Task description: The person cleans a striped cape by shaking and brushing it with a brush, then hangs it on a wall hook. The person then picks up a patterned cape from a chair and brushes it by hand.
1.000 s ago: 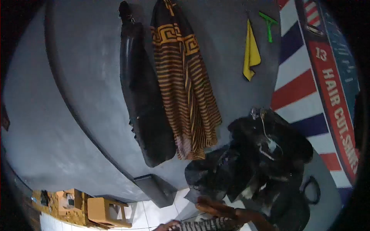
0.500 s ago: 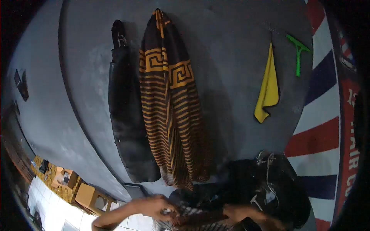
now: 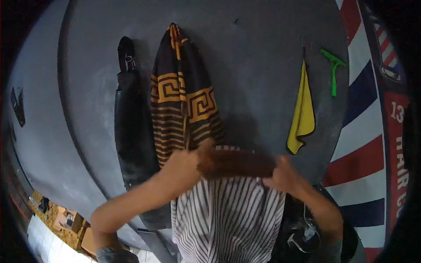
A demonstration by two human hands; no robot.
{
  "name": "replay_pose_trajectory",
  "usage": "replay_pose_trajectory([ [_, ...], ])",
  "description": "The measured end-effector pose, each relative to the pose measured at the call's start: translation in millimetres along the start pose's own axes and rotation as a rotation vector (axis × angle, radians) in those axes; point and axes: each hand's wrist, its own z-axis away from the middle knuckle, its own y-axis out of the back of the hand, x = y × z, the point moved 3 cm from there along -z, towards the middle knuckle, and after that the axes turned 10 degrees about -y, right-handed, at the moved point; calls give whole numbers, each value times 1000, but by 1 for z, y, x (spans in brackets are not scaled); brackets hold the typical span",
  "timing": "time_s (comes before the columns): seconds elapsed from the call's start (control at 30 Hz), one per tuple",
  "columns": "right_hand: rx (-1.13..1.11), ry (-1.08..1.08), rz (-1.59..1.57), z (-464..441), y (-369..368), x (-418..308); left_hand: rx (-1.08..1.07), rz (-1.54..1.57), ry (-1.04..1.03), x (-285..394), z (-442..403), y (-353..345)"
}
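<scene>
In front of you, a white fabric cloth with dark stripes (image 3: 232,219) hangs lengthwise downward, nearer than the wall-hung black-and-gold patterned cloth (image 3: 187,98) and to its lower right. A blurred dark-brown band (image 3: 237,164) crosses its top between your left hand (image 3: 188,164) and right hand (image 3: 281,176), both gripping there; your left is nearer the patterned cloth.
</scene>
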Motion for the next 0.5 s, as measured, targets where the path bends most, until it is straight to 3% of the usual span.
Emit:
replay_pose_trajectory([
  [0.07,220,-37,159,-28,10,15,194,120,-72,-33,-30,5],
  [0.13,348,97,199,-52,39,-2,225,-292,-162,-33,-65,38],
  [0.17,419,167,219,-66,54,-8,250,-322,-202,-43,-77,49],
  [0.23,534,209,589,-95,69,-2,301,-374,-278,-56,-95,66],
  [0.27,585,223,774,-109,74,4,236,-428,-214,-56,-102,71],
  [0.37,813,336,970,-148,99,22,311,-523,-260,-71,-131,85],
  [0.5,1037,360,878,-182,139,30,456,-695,-301,-98,-161,107],
])
